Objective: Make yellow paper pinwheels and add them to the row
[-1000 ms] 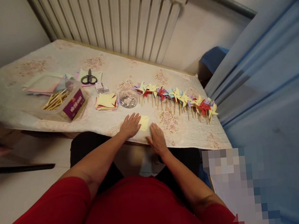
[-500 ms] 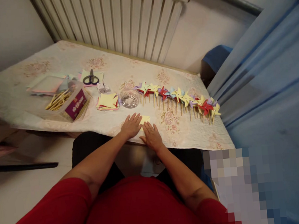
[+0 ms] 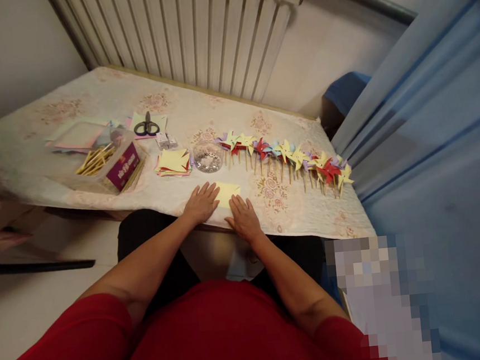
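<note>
A yellow paper square (image 3: 226, 193) lies flat near the front edge of the table, between my hands. My left hand (image 3: 202, 203) rests at its left side, palm down with the fingers spread. On its right side lies my right hand (image 3: 244, 218), also flat, fingers apart. Beyond them stands a round clear dish (image 3: 208, 158) of small shiny pieces. To its left is a stack of cut paper squares (image 3: 173, 161), yellow on top. Several finished pinwheels (image 3: 284, 150) on sticks form a row to the right.
A clear box of sticks (image 3: 113, 166) with a purple label stands at the left, colored paper (image 3: 80, 136) behind it. Black-handled scissors (image 3: 147, 126) lie on paper near small white boxes (image 3: 166, 140). A radiator (image 3: 177, 34) and blue curtain (image 3: 427, 113) border the table (image 3: 225, 109).
My left hand has slid left, uncovering more of the yellow paper. My right hand has stayed almost in place.
</note>
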`<state>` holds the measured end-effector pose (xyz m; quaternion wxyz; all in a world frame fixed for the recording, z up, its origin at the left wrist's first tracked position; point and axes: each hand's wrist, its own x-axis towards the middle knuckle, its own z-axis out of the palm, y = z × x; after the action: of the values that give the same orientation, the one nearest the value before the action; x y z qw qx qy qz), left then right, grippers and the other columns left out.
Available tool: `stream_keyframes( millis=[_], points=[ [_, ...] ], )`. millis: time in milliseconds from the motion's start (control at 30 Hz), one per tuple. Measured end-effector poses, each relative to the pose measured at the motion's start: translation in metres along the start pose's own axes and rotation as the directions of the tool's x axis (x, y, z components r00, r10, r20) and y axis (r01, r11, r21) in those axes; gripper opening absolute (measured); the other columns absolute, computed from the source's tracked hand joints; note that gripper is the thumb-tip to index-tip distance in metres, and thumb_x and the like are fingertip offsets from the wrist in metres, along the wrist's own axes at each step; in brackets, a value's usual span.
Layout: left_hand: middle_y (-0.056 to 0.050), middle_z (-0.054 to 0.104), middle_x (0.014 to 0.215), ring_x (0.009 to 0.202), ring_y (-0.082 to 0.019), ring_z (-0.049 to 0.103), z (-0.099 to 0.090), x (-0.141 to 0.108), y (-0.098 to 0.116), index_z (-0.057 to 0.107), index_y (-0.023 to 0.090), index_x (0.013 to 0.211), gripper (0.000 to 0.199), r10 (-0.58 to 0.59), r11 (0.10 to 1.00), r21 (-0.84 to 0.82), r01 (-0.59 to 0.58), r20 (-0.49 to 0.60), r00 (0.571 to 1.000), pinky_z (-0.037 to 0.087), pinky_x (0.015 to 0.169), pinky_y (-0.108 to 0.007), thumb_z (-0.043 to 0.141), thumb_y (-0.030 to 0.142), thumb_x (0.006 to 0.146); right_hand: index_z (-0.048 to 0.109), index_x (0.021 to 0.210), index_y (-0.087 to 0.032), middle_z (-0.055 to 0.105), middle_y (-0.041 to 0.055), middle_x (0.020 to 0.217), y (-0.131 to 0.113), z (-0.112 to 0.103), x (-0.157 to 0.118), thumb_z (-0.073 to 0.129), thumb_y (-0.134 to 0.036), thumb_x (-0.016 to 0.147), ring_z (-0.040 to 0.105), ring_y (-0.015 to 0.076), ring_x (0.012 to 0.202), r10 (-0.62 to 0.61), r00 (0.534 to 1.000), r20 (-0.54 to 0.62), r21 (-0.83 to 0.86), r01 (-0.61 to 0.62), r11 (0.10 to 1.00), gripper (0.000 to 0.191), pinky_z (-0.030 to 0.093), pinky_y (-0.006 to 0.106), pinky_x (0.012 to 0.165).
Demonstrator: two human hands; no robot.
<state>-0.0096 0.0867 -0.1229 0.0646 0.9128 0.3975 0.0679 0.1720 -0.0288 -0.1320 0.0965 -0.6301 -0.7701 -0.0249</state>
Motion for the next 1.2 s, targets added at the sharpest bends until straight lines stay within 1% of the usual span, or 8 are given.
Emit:
stream_keyframes(
  millis=[167,300,400,467,567,867,1067,1200],
  points=[
    [-0.01,0.045,0.158,0.149,-0.024,0.036,-0.001,0.003,-0.016,0.052,0.016,0.147,0.052,-0.118,0.976,-0.188,0.106,-0.053,0.992,0.027,0.124,-0.044,0.039,0.034,0.099,0.039,0.153,-0.008,0.033,0.02,0.162,0.0,0.001,-0.001,0.047,-0.042,0.103,0.027,0.0318,0.153,0.005,1.0,-0.001,0.007,-0.005,1.0,0.061,0.019,0.058,0.124],
    [-0.009,0.061,0.144,0.13,-0.022,0.058,-0.007,0.011,-0.029,0.061,0.015,0.136,0.049,-0.326,0.842,-0.48,0.246,-0.089,0.941,0.045,0.112,-0.035,0.043,0.034,0.095,0.039,0.153,-0.009,0.034,0.0198,0.162,0.0,0.003,-0.001,0.048,-0.042,0.103,0.028,0.0319,0.153,0.007,1.0,-0.013,0.014,-0.007,1.0,0.06,0.019,0.057,0.124],
    [-0.007,0.072,0.127,0.116,-0.021,0.065,-0.018,0.017,-0.025,0.07,0.018,0.121,0.041,-0.427,0.761,-0.56,0.327,-0.053,0.903,0.05,0.103,-0.032,0.044,0.033,0.092,0.04,0.153,-0.008,0.035,0.0196,0.162,-0.001,0.003,-0.001,0.048,-0.042,0.103,0.028,0.032,0.152,0.009,1.0,-0.021,0.013,-0.008,1.0,0.06,0.02,0.057,0.124],
    [-0.005,0.075,0.118,0.109,-0.02,0.067,-0.028,0.022,-0.015,0.072,0.019,0.114,0.038,-0.457,0.76,-0.499,0.416,0.046,0.888,0.051,0.098,-0.031,0.045,0.033,0.092,0.04,0.152,-0.007,0.035,0.0195,0.162,-0.001,0.003,-0.002,0.047,-0.042,0.103,0.028,0.0321,0.152,0.005,1.0,-0.027,0.011,-0.005,1.0,0.06,0.02,0.057,0.124],
    [-0.006,0.075,0.118,0.11,-0.023,0.067,-0.041,0.032,0.0,0.072,0.021,0.11,0.035,-0.514,0.772,-0.306,0.557,0.215,0.831,0.049,0.096,-0.035,0.047,0.036,0.09,0.04,0.152,-0.006,0.034,0.0199,0.162,-0.001,0.004,-0.002,0.047,-0.042,0.103,0.028,0.0323,0.152,0.0,0.999,-0.036,0.014,0.001,1.0,0.061,0.019,0.057,0.124],
    [-0.015,0.067,0.133,0.124,-0.034,0.061,-0.049,0.06,0.013,0.07,0.021,0.117,0.038,-0.565,0.77,-0.096,0.63,0.355,0.745,0.044,0.1,-0.048,0.054,0.039,0.088,0.041,0.152,-0.008,0.036,0.0191,0.161,0.0,0.007,-0.002,0.047,-0.044,0.103,0.028,0.0315,0.152,0.007,0.998,-0.064,0.034,-0.004,0.999,0.061,0.02,0.056,0.124],
    [-0.016,0.067,0.134,0.123,-0.033,0.061,-0.046,0.063,0.007,0.07,0.02,0.123,0.043,-0.517,0.817,-0.028,0.575,0.406,0.754,0.046,0.097,-0.048,0.049,0.036,0.089,0.042,0.151,-0.008,0.038,0.0181,0.16,0.001,0.007,-0.004,0.047,-0.044,0.103,0.03,0.0314,0.152,0.017,0.997,-0.073,0.067,-0.012,0.998,0.061,0.02,0.054,0.125],
    [-0.02,0.067,0.132,0.119,-0.036,0.063,-0.044,0.059,0.005,0.07,0.017,0.123,0.046,-0.443,0.872,-0.014,0.489,0.402,0.802,0.048,0.092,-0.05,0.047,0.037,0.088,0.042,0.151,-0.008,0.041,0.0169,0.159,0.003,0.008,-0.006,0.046,-0.044,0.103,0.031,0.0299,0.152,0.03,0.995,-0.095,0.111,-0.019,0.994,0.06,0.021,0.052,0.126]
  ],
)
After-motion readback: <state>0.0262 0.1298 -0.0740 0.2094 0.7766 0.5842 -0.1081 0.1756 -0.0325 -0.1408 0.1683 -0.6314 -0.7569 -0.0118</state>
